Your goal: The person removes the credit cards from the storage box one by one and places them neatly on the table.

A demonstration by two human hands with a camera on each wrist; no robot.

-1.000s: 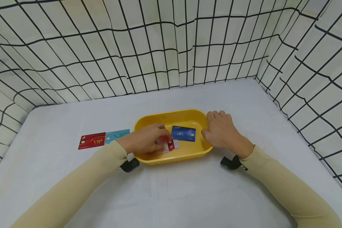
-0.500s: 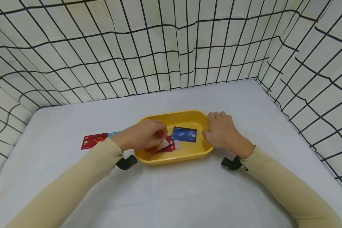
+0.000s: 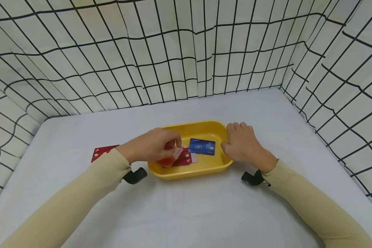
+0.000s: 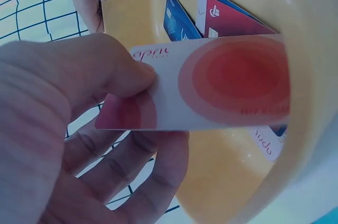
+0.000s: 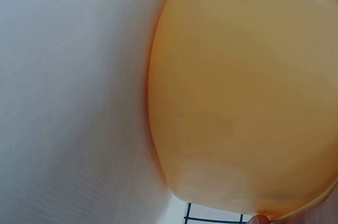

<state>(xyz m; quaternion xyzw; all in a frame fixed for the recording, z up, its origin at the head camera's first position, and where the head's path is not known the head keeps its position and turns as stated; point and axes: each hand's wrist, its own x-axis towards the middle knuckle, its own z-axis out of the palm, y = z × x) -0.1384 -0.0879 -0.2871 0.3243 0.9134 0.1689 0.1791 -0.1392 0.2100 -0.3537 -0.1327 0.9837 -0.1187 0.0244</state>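
My left hand is over the left half of a yellow plastic tray, pinching a white card with red circles between thumb and fingers. The card is tilted up at the tray's left end. Under and beside it in the tray lie a red card, a white-edged card and part of a blue one. A blue VIP card lies apart, right of these. My right hand grips the tray's right end, thumb at the inner rim; most of it is outside the right wrist view.
On the white-covered table, left of the tray, a red card shows partly behind my left sleeve. A teal patch appears at the left wrist view's corner. A black wire grid over white cloth encloses the back and sides.
My left hand has drawn back slightly to the left and tipped the white-and-red card up off the pile. The teal card on the table has become hidden behind my arm. My right hand stays put.
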